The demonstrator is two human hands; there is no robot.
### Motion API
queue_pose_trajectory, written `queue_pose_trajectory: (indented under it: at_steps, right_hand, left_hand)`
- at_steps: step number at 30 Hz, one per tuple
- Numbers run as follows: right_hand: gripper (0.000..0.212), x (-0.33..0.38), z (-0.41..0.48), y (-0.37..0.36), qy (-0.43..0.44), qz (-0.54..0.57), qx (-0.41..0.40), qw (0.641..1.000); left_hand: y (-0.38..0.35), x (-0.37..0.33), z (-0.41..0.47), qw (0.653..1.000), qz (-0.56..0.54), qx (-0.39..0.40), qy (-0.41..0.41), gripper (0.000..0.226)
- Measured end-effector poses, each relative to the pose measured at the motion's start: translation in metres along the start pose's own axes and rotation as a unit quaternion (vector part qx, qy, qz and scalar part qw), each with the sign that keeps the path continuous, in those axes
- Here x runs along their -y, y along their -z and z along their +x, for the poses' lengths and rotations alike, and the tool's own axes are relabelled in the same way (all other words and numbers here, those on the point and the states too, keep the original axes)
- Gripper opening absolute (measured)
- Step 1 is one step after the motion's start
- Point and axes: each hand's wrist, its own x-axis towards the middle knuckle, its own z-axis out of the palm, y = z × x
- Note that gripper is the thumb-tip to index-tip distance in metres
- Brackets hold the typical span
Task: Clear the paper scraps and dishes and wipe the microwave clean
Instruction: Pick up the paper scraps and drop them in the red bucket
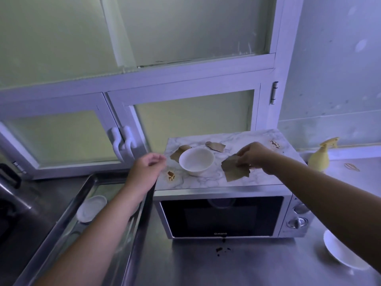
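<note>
A silver microwave (224,215) stands on the steel counter, its top covered in marble pattern with brown stains at its left front and right rear. On that top sit a white bowl (196,161) and brown paper scraps: one scrap (179,153) behind the bowl's left side, another (215,145) at the back. My right hand (254,156) pinches a larger brown scrap (234,171) right of the bowl. My left hand (147,172) hovers at the top's left edge, fingers loosely curled, holding nothing.
A steel sink (86,219) on the left holds a white plate (91,208). Another white dish (342,253) sits on the counter at the right, partly behind my forearm. A yellow spray bottle (320,157) stands right of the microwave. Crumbs lie before the microwave. Cabinet doors behind.
</note>
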Motion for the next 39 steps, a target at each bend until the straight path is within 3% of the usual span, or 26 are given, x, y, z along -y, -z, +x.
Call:
queue_pose_trajectory:
  at_steps: [5,11,15,18,20,23,25,27,31,33,36,39]
  right_hand:
    - [0.038,-0.009,0.005,-0.023,0.023,-0.128,-0.006,0.991]
    - [0.018,-0.008,0.017,-0.038,0.0,-0.198,-0.033,0.98]
    - [0.037,-0.007,0.02,-0.037,-0.019,-0.197,-0.031,0.98]
    - [0.02,-0.005,0.018,-0.038,-0.017,-0.214,-0.033,0.976]
    - [0.025,-0.004,0.016,-0.04,-0.005,-0.205,-0.04,0.978]
    - [0.022,-0.006,0.011,-0.038,-0.008,-0.19,-0.055,0.98]
    - [0.017,-0.011,0.007,-0.034,-0.009,-0.205,-0.069,0.976]
    - [0.013,-0.019,0.001,-0.025,-0.006,-0.24,-0.095,0.966]
    - [0.023,-0.036,-0.012,-0.001,-0.019,-0.323,-0.135,0.937]
    - [0.026,-0.043,-0.017,0.011,-0.033,-0.341,-0.141,0.929]
    - [0.024,-0.05,-0.022,0.021,-0.038,-0.342,-0.145,0.928]
    - [0.024,-0.053,-0.025,0.021,-0.035,-0.343,-0.153,0.926]
  left_hand:
    - [-0.022,-0.002,0.08,0.994,0.105,0.018,0.039,0.006]
    - [-0.056,0.012,0.137,0.978,0.188,0.076,0.053,0.021]
    - [-0.07,0.019,0.155,0.959,0.259,0.108,0.05,0.017]
    - [-0.071,0.022,0.161,0.955,0.283,0.075,0.039,0.018]
    - [-0.07,0.017,0.169,0.964,0.263,0.046,0.018,0.017]
    - [-0.071,-0.002,0.181,0.994,0.102,0.025,0.011,0.013]
    - [-0.078,-0.02,0.184,0.997,0.025,0.075,-0.002,0.016]
    - [-0.092,-0.038,0.185,0.985,0.02,0.168,-0.01,0.017]
    - [-0.133,-0.058,0.182,0.957,0.107,0.266,-0.038,0.015]
    - [-0.156,-0.06,0.182,0.95,0.162,0.262,-0.044,0.019]
    - [-0.174,-0.055,0.185,0.93,0.319,0.174,-0.062,0.021]
    - [-0.181,-0.047,0.185,0.909,0.336,0.243,-0.048,0.028]
